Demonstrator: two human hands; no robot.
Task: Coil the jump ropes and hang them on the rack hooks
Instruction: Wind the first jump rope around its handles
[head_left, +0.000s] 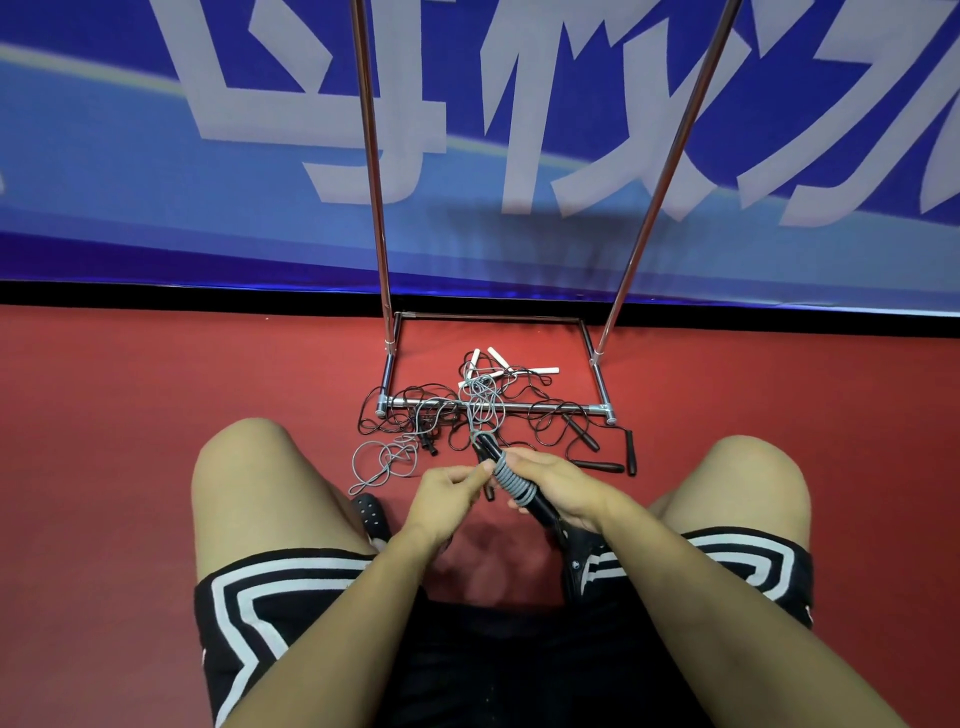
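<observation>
Right now our right hand (563, 491) is wrapped around the black handles (535, 501) of the grey rope (480, 410), fingers curled over them, so they point up and away from us toward the rack. Our left hand (449, 493) pinches the cord between thumb and forefinger just beside the handles, where several tight grey turns (506, 475) already sit side by side around them. So we judge that we are in the middle of coiling this one rope, winding it onto its own handles rather than into open loops.

From the turns the cord runs forward in a loose tangle across the rack's front bar (493, 406), and more of it lies in slack loops (387, 460) on the red floor (156, 389) by our left knee. A good deal is not yet wound.

Next we need to draw more slack with the left hand and lay another turn against the last one, keeping it taut, while the right hand holds the handles firm. The cord crosses the bar and the black ropes (415, 415) there, so it may snag; we should lift it free first.

Other ropes wait: white handles (498, 364) inside the rack base and dark ones (597, 457) just in front of it. The rack posts (374, 171) rise out of view, so we cannot see any hooks.
</observation>
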